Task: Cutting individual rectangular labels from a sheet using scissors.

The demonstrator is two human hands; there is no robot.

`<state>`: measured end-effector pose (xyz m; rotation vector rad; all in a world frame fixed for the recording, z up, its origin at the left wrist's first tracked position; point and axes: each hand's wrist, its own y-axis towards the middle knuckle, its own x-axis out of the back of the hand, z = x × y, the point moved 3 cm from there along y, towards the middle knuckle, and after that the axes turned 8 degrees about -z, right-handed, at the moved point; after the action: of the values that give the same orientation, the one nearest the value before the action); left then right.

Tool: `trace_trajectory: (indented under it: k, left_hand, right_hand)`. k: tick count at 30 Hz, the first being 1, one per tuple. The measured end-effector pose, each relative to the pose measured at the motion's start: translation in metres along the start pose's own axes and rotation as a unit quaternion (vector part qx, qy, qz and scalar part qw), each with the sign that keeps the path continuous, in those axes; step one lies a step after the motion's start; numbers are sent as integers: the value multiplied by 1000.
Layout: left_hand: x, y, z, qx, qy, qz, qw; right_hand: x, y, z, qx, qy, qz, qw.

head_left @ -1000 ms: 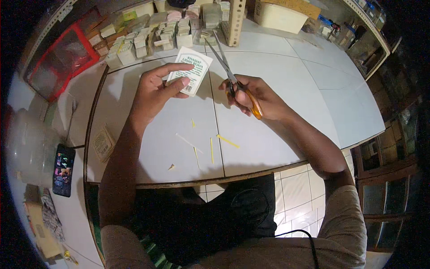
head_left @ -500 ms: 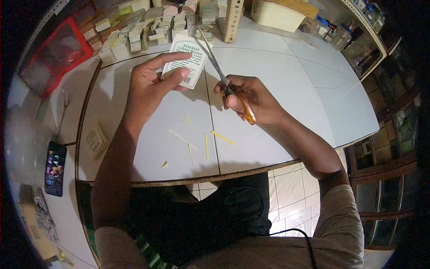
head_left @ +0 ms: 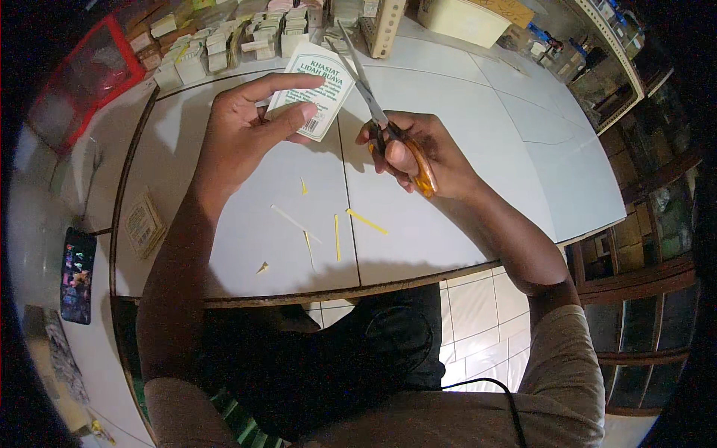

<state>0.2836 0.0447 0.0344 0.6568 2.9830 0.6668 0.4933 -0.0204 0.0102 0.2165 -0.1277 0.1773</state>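
A small white printed label card [head_left: 328,86] with green lettering is pinched between the thumb and fingers of my left hand [head_left: 258,123], held above the table. My right hand [head_left: 422,153] grips scissors [head_left: 366,88] with amber-brown handles. Their blades point up and away, parted slightly, beside the card's upper right corner. Whether a blade touches the card is hard to tell. Below the hands, thin yellow strips [head_left: 337,237] and pale trimmings [head_left: 295,222] lie scattered on the white table [head_left: 441,231].
A stack of similar cards [head_left: 143,228] lies left of my left forearm, and a phone [head_left: 77,276] with a lit screen is farther left. Bundled cards [head_left: 190,63] line the back. A red-framed box [head_left: 89,82], a metal post [head_left: 385,30] and a cream bin [head_left: 463,22] stand around.
The card and scissors are slightly higher in the picture. The blades have shifted a little, still apart at the tips. My view has moved slightly; both grips stay the same.
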Motion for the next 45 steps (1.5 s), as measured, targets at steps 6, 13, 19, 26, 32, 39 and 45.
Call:
trace_trajectory:
  k: [6,13,19,26,32,39,45]
  left_hand:
    - [3,1,3,-1,13,18,1000]
    - [5,1,3,-12,36,25,999]
    - [9,2,5,-21,62,17,998]
    - [12,2,8,-25,52,34,998]
    - [10,4,11,-10,33,40,999]
    - [11,3,10,-14,36,33,999]
    - [12,4,12,-14,33,27,999]
  right_hand:
    - [-2,-2,-1,-1,-7,-23,1000]
    - [0,0,-1,-17,-35,-22,999]
    - [3,4,-3,2,-38,-8,999]
    - [3,5,1,1,-89,13,996]
    - [3,1,10,-33,-82,17,996]
    - [2,3,4,-21,-78,15,997]
    - [3,3,2,1,-96,13,995]
